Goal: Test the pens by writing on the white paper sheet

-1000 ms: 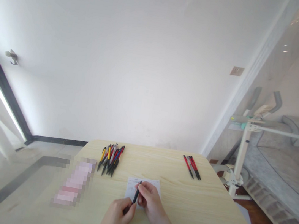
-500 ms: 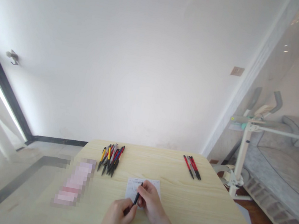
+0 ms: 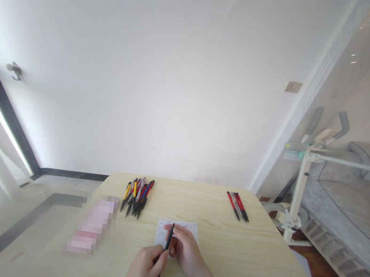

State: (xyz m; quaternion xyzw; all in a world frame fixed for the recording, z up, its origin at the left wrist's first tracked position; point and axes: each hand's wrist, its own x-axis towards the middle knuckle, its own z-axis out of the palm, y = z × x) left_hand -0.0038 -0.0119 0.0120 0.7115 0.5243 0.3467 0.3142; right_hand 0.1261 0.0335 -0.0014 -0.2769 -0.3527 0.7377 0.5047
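My left hand (image 3: 142,272) is closed around the lower part of a black pen (image 3: 162,261) near the table's front edge. My right hand (image 3: 183,248) pinches the same pen further up, and the pen's tip lies over a small white sheet of paper (image 3: 190,229) with scribbles on it. A pile of several pens (image 3: 138,194) in yellow, red, blue and black lies at the back left of the table. Several red and black pens (image 3: 237,206) lie side by side at the back right.
The light wooden table (image 3: 255,265) has rounded corners. A blurred pinkish object (image 3: 93,225) lies on its left side. A white stand (image 3: 300,187) and a grey sofa (image 3: 357,197) are to the right. A white wall is behind, a window at left.
The pen's tip has shifted slightly left over the paper and the pen stands a little straighter. Both hands keep their hold; the pen piles have not moved.
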